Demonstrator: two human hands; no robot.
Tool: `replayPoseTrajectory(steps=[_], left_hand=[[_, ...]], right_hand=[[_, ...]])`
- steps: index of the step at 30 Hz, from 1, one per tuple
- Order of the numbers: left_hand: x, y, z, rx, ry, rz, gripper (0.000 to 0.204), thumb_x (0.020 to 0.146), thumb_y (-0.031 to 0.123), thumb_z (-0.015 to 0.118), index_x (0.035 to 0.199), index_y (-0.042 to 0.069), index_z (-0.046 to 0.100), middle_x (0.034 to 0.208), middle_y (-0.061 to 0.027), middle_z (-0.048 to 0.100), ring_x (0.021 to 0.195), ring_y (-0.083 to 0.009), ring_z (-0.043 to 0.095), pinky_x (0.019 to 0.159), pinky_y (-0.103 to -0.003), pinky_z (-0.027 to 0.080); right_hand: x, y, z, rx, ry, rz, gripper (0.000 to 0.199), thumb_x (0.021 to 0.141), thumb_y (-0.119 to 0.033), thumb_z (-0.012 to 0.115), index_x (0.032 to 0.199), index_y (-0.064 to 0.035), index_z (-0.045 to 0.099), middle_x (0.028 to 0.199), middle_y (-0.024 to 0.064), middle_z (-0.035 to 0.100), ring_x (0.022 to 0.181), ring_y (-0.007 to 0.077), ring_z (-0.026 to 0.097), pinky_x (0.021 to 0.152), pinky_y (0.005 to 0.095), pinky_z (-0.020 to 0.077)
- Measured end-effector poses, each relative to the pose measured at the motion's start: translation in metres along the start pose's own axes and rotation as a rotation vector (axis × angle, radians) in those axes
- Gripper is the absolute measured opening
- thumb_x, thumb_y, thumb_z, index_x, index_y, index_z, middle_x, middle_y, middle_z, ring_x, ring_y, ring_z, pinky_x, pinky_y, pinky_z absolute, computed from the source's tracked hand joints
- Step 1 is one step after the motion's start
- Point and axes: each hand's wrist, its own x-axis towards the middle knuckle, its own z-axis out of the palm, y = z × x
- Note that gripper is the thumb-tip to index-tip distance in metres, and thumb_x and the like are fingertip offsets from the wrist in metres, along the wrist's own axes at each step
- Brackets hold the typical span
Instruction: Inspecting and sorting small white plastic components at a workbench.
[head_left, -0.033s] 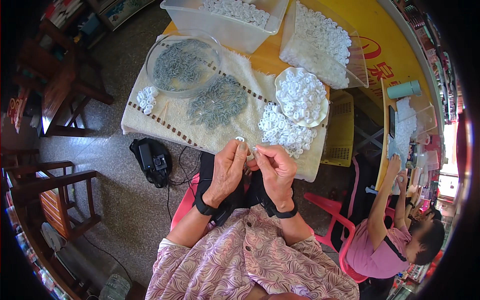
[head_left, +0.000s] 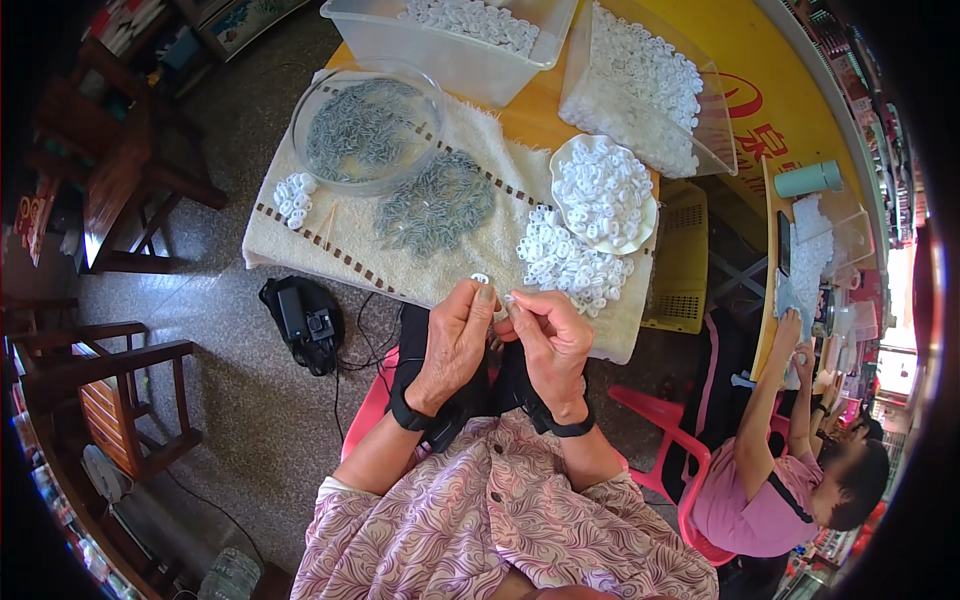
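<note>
Hidden: the small white ring at your fingertips is mostly covered by your fingers, and you cannot tell whether a metal piece sits in it.
Left hand: your fingers are curled and pressed together, pinching the small white ring at its top; a black wrist strap sits below it.
Right hand: your fingers are closed in a pinch touching your left fingertips; what they grip is too small to make out.
Change: both of your hands match the earlier frame, same pinch, same place.
Just beyond your hands: a loose heap of white rings lies on the cream towel, near your right hand.
Further out: a scalloped white dish of rings, a pile of grey metal clips, and a clear round bowl of more clips.
Far edge of the surface: two clear tubs of white rings.
Left of your left hand: a black device lies on the floor.
Right of your right hand: another person in pink sits well apart.
</note>
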Motion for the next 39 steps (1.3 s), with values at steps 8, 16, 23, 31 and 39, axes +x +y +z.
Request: replayPoseTrajectory(steps=[8, 16, 23, 31, 39], left_hand=[[0.000, 0.003, 0.002, 0.085, 0.008, 0.153, 0.013, 0.104, 0.011, 0.056, 0.096, 0.000, 0.057, 0.075, -0.0071, 0.055, 0.064, -0.0145, 0.051, 0.057, -0.031, 0.044], [0.005, 0.006, -0.002, 0.228, -0.032, 0.404, 0.005, 0.099, 0.003, 0.059, 0.095, 0.002, 0.057, 0.080, -0.0123, 0.053, 0.064, -0.0262, 0.056, 0.058, -0.035, 0.044], [0.005, 0.008, -0.006, 0.203, -0.099, 0.276, 0.007, 0.100, 0.005, 0.059, 0.094, 0.001, 0.058, 0.078, -0.0114, 0.056, 0.065, -0.0255, 0.058, 0.059, -0.035, 0.046], [0.005, 0.005, -0.002, 0.210, -0.057, 0.309, 0.009, 0.101, 0.006, 0.059, 0.093, 0.002, 0.058, 0.079, -0.0119, 0.057, 0.067, -0.0267, 0.060, 0.059, -0.036, 0.046], [0.005, 0.003, -0.001, 0.257, -0.067, 0.364, 0.009, 0.100, 0.007, 0.061, 0.093, 0.002, 0.059, 0.078, -0.0088, 0.057, 0.068, -0.0207, 0.056, 0.062, -0.033, 0.045]], right_hand=[[0.001, -0.001, -0.001, 0.012, -0.010, -0.008, 0.010, 0.096, 0.003, 0.064, 0.105, 0.0028, 0.068, 0.093, 0.0078, 0.067, 0.073, 0.0133, 0.072, 0.054, 0.0208, 0.0540], [0.004, -0.012, -0.011, 0.175, -0.038, 0.345, 0.011, 0.096, -0.001, 0.065, 0.105, 0.0041, 0.068, 0.083, 0.0103, 0.071, 0.064, 0.0150, 0.071, 0.054, 0.0241, 0.0566], [0.006, -0.009, -0.019, 0.288, -0.087, 0.435, 0.022, 0.097, -0.008, 0.067, 0.115, 0.0049, 0.068, 0.085, 0.0112, 0.072, 0.069, 0.0171, 0.072, 0.058, 0.0251, 0.0583], [0.003, -0.004, -0.019, 0.314, -0.090, 0.379, 0.022, 0.097, -0.007, 0.067, 0.115, 0.0054, 0.067, 0.086, 0.0125, 0.073, 0.072, 0.0186, 0.073, 0.059, 0.0268, 0.0595], [0.002, -0.001, -0.020, 0.294, -0.105, 0.392, 0.016, 0.097, -0.006, 0.067, 0.109, 0.0050, 0.067, 0.086, 0.0136, 0.073, 0.069, 0.0179, 0.072, 0.057, 0.0260, 0.0586]])
